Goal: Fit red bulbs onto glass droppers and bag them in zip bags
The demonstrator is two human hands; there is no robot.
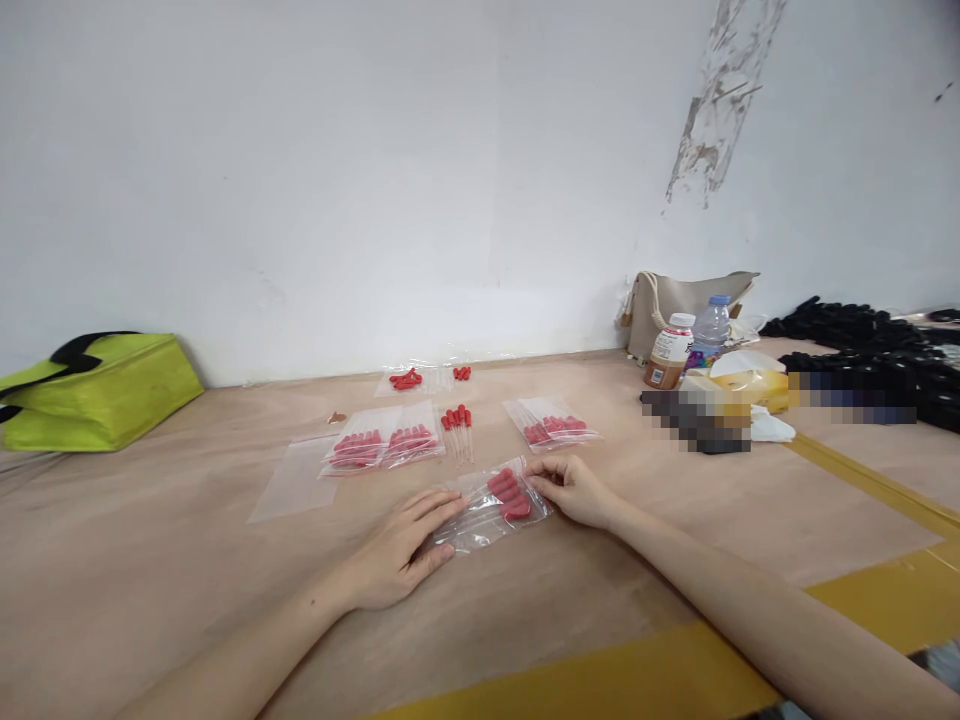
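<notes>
A clear zip bag (pixel 480 524) lies flat on the table in front of me, with several red-bulbed droppers (pixel 510 492) inside, bulbs toward the right. My left hand (pixel 401 548) rests on the bag's left end, fingers stretched out flat. At the bag's right edge my right hand (pixel 574 489) pinches the plastic between thumb and fingers. Just beyond the bag, several loose droppers (pixel 458 420) lie side by side, red bulbs pointing away from me. Filled bags (pixel 386 440) overlap to the left of them, and another filled bag (pixel 551 425) lies to the right.
An empty-looking bag (pixel 292 480) lies at left. Loose red bulbs (pixel 406 379) sit on plastic near the wall. A yellow-green bag (pixel 105 395) stands far left. At right are a brown drink bottle (pixel 669 352), a water bottle (pixel 711 325), a beige bag (pixel 682 295) and black items (pixel 877 350).
</notes>
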